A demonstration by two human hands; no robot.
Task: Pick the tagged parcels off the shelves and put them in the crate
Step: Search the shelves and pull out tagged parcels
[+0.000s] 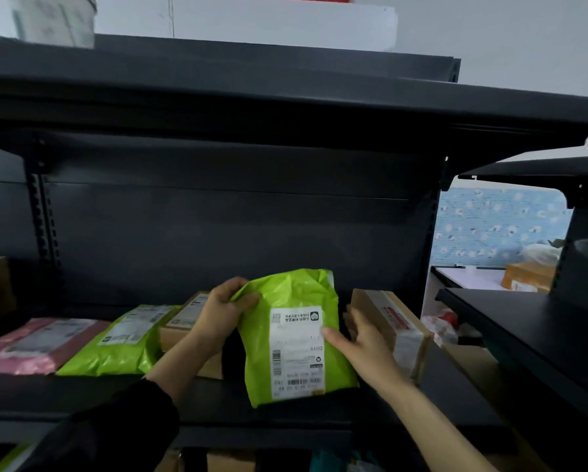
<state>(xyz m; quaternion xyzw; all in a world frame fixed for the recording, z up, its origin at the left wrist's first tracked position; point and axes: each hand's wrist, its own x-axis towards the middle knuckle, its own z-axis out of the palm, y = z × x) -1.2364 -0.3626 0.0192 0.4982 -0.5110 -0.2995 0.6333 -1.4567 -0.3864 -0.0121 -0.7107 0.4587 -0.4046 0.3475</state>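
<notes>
A green plastic mailer (296, 294) with a white shipping label stands tilted on the dark shelf (217, 403), label facing me. My left hand (222, 313) grips its upper left corner. My right hand (362, 342) holds its right edge, thumb on the label and fingers behind the bag. A brown cardboard box (393, 330) with tape stands just right of my right hand. Left of the held bag lie another cardboard box (183, 321), a second green mailer (115, 345) and a pink mailer (37, 344). No crate is in view.
A dark upper shelf (285, 107) overhangs the bay. A second dark shelving unit (524, 321) juts in at the right, with a cardboard box (529, 275) on a white table behind it. More parcels show on the level below (231, 463).
</notes>
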